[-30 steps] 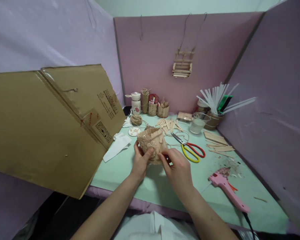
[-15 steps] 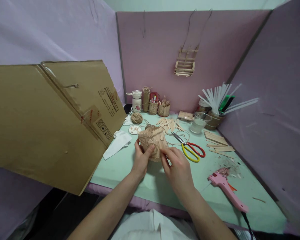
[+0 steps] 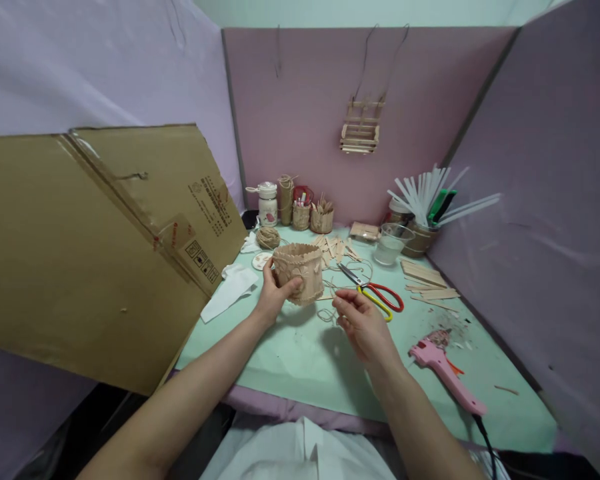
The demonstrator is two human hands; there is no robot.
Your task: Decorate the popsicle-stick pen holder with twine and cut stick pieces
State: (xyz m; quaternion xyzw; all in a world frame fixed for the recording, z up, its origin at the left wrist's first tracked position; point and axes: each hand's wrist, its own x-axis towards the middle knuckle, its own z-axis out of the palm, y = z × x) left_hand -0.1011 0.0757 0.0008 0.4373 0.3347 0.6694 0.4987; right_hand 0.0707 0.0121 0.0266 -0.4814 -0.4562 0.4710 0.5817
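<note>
A tan wooden cup [image 3: 307,273] with scalloped rims and raised shapes on its side is held above the table, its open top showing. My left hand [image 3: 275,293] grips it from the left, thumb on the front. To the right of the cup, apart from it, my right hand [image 3: 363,323] has its fingertips pinched together; anything between them is too small to make out. Scissors [image 3: 375,290] with red and yellow handles lie behind my right hand. Loose twine [image 3: 327,315] lies between the cup and that hand.
A pink glue gun [image 3: 447,373] rests at the right, near wooden sticks [image 3: 430,279]. Twine ball [image 3: 268,237], bottle [image 3: 268,205], small pots and a clear cup [image 3: 391,245] stand behind. Large cardboard [image 3: 105,260] leans at left; white cloth [image 3: 233,290] lies beside it.
My right hand has come off the cup and moved away to the right. The cup has tipped so more of its inside shows. The whole view has shifted slightly.
</note>
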